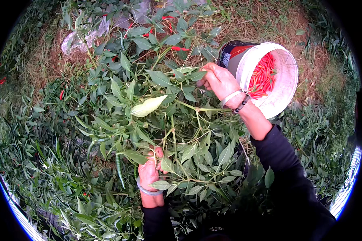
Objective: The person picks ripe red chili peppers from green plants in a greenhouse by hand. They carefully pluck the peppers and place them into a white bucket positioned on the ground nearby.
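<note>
A leafy chilli pepper plant (196,108) spreads before me, its branches crossing the middle of the view. My left hand (151,170) is low among its stems, fingers curled; leaves partly cover them, so a grip on a stem cannot be made out. Just left of that hand hangs a long green chilli (119,170). Higher up, my right hand (218,81) has its fingers bent together beside a leaf (197,76); what they may hold is hidden. Beyond the right wrist, a white-rimmed bucket (284,72) lies tilted with its mouth towards me, and many red chillies (263,75) are inside.
Red chillies (180,48) hang among the leaves at the top. Crumpled clear plastic film (84,37) lies at upper left. Dry grass (259,22) covers the ground behind the bucket. More chilli plants (24,150) stand to the left, others (316,144) to the right.
</note>
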A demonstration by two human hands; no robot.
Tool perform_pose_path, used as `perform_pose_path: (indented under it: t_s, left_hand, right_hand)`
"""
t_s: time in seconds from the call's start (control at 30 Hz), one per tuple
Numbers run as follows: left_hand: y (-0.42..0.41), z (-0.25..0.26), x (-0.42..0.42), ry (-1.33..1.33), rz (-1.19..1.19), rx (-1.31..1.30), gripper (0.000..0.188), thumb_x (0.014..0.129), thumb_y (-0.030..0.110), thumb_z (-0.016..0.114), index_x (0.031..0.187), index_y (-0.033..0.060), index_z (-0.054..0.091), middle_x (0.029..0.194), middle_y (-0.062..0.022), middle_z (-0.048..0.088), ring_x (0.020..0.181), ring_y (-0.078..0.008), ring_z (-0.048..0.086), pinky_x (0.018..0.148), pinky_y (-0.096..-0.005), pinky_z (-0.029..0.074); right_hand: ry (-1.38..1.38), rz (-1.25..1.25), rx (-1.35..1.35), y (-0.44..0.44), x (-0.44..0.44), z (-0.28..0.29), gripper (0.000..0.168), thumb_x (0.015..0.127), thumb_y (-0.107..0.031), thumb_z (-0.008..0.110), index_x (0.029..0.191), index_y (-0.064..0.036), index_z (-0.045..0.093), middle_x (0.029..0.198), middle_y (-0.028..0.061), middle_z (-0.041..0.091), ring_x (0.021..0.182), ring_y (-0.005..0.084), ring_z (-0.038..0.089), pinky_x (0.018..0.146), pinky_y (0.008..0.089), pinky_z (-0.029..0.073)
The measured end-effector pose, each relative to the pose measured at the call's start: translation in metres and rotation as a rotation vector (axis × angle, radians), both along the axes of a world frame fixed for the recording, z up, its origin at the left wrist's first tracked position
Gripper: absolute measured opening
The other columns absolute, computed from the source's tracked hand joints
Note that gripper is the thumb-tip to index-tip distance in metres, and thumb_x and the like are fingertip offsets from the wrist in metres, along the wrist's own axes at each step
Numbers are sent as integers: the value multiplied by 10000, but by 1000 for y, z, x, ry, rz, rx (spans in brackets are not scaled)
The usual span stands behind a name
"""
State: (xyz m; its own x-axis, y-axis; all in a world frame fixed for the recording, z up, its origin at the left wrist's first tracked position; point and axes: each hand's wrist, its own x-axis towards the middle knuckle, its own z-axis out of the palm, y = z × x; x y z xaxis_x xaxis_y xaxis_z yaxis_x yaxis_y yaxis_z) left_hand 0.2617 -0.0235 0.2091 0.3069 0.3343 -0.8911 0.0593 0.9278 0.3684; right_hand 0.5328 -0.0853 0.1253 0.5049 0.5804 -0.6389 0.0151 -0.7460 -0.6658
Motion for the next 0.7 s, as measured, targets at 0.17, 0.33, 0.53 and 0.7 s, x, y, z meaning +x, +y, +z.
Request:
perform_pose_path:
  t_s: [0.17,0.33,0.53,0.7]
  left_hand:
    - [-3,5,8,-82,-59,-27,347,831,362,570,898,29,501,604,12,386,471,-71,332,395,-218,320]
    - [-5,2,4,-100,-48,-52,331,837,346,567,891,26,499,616,3,389,479,-74,340,415,-226,331]
    - [-7,3,-2,-102,-8,-99,310,834,323,578,885,28,497,606,4,393,481,-74,346,423,-234,352]
    - [-8,2,-1,-111,5,-49,300,833,311,584,873,26,500,613,4,395,479,-70,342,425,-219,340]
  right_hand:
    - [-476,441,-26,19,-23,-54,187,802,-231,487,951,-121,512,855,107,516,774,311,564,624,391,439]
    - [-380,422,68,32,-21,-74,77,653,-191,581,698,-150,533,766,37,522,713,231,558,599,335,459]
    - [-219,376,-77,26,-4,-37,143,746,-226,551,798,-96,576,749,41,558,742,211,576,645,356,459]
    - [474,-542,403,2,40,17,257,888,-184,479,1078,-20,535,685,31,561,586,83,535,517,215,441]
